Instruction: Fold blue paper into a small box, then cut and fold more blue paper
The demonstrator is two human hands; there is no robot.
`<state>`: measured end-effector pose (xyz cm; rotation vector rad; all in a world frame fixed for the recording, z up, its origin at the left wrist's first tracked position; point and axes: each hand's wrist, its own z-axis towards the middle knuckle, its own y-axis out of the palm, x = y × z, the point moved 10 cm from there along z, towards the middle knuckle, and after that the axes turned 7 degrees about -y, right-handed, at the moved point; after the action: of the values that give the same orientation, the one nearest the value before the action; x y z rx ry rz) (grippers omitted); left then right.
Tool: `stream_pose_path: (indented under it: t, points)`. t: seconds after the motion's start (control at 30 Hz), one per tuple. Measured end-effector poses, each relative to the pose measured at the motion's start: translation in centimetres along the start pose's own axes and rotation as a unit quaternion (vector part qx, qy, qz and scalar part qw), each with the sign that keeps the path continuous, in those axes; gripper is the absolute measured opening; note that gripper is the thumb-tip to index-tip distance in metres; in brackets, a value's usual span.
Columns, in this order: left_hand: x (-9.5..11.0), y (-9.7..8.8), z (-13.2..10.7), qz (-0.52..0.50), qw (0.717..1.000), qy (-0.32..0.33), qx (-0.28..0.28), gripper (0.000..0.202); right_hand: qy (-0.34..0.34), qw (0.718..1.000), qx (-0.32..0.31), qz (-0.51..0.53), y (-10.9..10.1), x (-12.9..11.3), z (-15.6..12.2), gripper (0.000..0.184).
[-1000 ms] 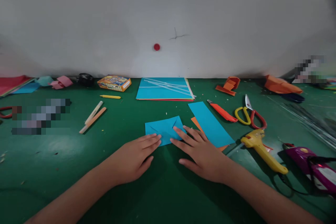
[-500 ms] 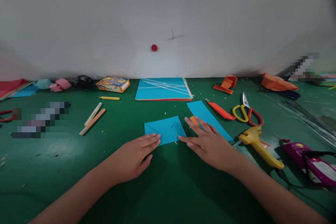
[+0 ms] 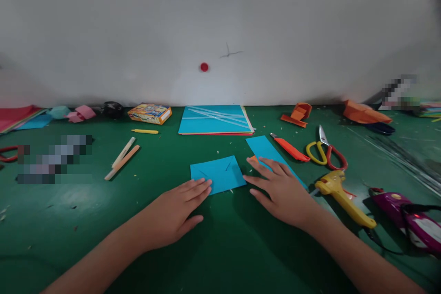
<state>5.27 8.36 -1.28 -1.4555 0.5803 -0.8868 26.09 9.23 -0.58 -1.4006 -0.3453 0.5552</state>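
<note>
Creased, four-sided blue paper (image 3: 225, 177) is touched by the flattened left hand (image 3: 174, 213); a straight-edged paper strip (image 3: 261, 146) is overlapped by the wide-spread right hand (image 3: 284, 195).

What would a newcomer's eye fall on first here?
Probably the small blue paper mid-way across the green table, the left hand on its lower left, the right hand by its right edge. Next, perhaps, the yellow glue gun and scissors at right, and the red dot on the white panel.
</note>
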Motion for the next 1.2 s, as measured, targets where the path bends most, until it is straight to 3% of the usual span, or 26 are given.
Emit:
stream_pose_path:
  t: [0.2,0.37,0.63,0.93,1.07,1.2]
  points:
    - [0.1,0.2,-0.1,0.050,0.999,-0.012,0.011,0.063,-0.021,0.998,-0.048,0.030,1.8,-2.6,0.9,0.056]
    - [-0.8,-0.2,0.2,0.077,0.997,-0.021,-0.004,0.049,-0.010,0.995,-0.086,0.048,2.7,-2.1,0.5,0.059]
    - [-1.8,-2.0,-1.0,0.072,0.997,0.024,0.010,0.037,-0.018,0.992,-0.105,0.073,2.9,-2.0,0.2,0.062]
    - [-3.1,-1.2,-0.6,-0.006,0.999,-0.031,-0.031,0.039,-0.024,0.994,-0.096,0.055,3.1,-2.0,0.3,0.061]
    - [-3.2,-1.0,-0.6,-0.013,0.998,-0.041,-0.039,0.039,-0.031,0.997,-0.070,0.024,2.4,-2.5,0.6,0.060]
    - [-3.8,-0.8,-0.5,-0.037,0.993,-0.094,-0.067,0.038,-0.035,0.998,-0.048,0.031,1.7,-3.5,0.8,0.054]
